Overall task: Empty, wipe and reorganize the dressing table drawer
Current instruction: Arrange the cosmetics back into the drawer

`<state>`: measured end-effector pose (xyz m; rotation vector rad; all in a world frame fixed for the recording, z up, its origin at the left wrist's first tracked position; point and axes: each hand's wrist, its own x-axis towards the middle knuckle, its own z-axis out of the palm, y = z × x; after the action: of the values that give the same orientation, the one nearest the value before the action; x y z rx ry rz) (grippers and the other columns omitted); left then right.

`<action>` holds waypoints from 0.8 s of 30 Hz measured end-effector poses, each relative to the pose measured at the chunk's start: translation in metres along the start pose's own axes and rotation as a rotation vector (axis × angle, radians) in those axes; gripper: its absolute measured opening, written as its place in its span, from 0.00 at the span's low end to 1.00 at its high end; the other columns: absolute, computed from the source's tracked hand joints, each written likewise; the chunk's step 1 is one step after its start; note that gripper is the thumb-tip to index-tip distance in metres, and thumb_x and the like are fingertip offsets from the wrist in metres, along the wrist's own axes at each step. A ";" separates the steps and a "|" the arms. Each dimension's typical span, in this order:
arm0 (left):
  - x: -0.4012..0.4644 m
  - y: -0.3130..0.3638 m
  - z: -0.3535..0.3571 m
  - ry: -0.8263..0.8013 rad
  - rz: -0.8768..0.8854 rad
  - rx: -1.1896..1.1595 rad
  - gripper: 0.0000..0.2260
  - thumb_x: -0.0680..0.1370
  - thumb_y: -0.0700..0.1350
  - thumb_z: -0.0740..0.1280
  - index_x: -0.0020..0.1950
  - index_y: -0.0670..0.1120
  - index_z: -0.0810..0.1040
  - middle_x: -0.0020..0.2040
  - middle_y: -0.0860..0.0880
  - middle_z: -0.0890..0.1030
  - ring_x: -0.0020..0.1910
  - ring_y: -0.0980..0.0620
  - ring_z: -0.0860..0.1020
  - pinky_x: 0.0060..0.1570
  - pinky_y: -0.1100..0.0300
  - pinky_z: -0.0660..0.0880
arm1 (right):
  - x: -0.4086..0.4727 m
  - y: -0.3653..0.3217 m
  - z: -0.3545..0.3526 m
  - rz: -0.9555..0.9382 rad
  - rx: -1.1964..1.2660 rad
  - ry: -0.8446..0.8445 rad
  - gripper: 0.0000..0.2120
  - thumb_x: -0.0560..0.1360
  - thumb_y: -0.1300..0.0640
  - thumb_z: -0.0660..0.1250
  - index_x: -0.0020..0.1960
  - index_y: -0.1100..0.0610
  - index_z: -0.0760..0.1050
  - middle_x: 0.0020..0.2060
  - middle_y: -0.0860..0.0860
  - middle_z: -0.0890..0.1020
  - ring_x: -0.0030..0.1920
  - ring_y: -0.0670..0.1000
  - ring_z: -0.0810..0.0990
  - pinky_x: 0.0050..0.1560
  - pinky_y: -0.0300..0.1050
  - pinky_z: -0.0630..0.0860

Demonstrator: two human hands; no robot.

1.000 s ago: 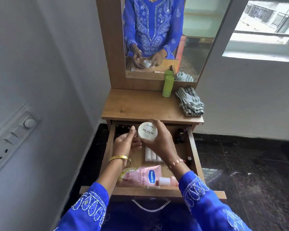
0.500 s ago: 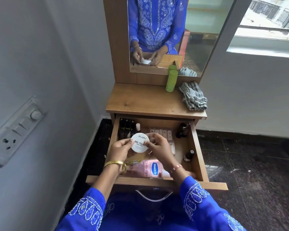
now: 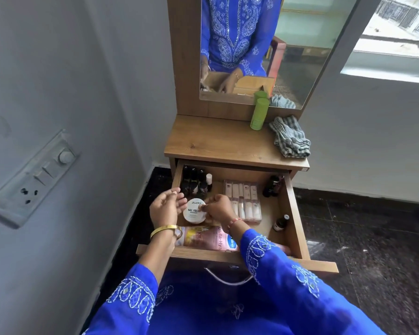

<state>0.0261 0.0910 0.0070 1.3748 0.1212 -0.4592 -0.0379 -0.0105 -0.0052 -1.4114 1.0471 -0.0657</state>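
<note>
While the right hand pinches it, the round white jar reads "NAIL POLISH".

Jar in drawer centre — bottles behind-left, tube in front.

The person wears a bright blue tunic with long sleeves. The left sleeve and right sleeve carry white thread embroidery in loops and small floral motifs near the cuffs. A gold bangle circles the left wrist; a thin pink-and-white bracelet circles the right wrist.
</note>
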 end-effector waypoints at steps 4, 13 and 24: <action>0.000 0.000 -0.001 -0.004 -0.002 -0.026 0.07 0.78 0.36 0.60 0.49 0.37 0.77 0.36 0.45 0.78 0.29 0.55 0.78 0.29 0.67 0.78 | 0.005 0.007 0.007 -0.027 -0.081 0.005 0.14 0.72 0.66 0.69 0.34 0.56 0.67 0.29 0.54 0.76 0.14 0.41 0.71 0.17 0.33 0.69; 0.002 -0.004 -0.002 -0.005 0.003 -0.002 0.07 0.78 0.37 0.60 0.49 0.39 0.78 0.37 0.45 0.79 0.35 0.50 0.79 0.31 0.66 0.78 | 0.007 0.013 0.005 -0.039 -0.080 -0.060 0.09 0.72 0.69 0.68 0.40 0.59 0.69 0.38 0.58 0.80 0.19 0.41 0.77 0.19 0.32 0.72; -0.007 -0.006 0.004 -0.077 0.096 0.191 0.07 0.78 0.38 0.61 0.48 0.40 0.79 0.39 0.48 0.80 0.38 0.52 0.79 0.34 0.67 0.77 | 0.007 0.009 0.003 -0.308 -0.375 0.102 0.03 0.72 0.64 0.68 0.43 0.62 0.80 0.37 0.54 0.80 0.40 0.51 0.77 0.44 0.46 0.76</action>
<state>0.0173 0.0883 0.0047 1.5406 -0.0532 -0.4519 -0.0373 -0.0102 -0.0169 -1.9217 0.9485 -0.1737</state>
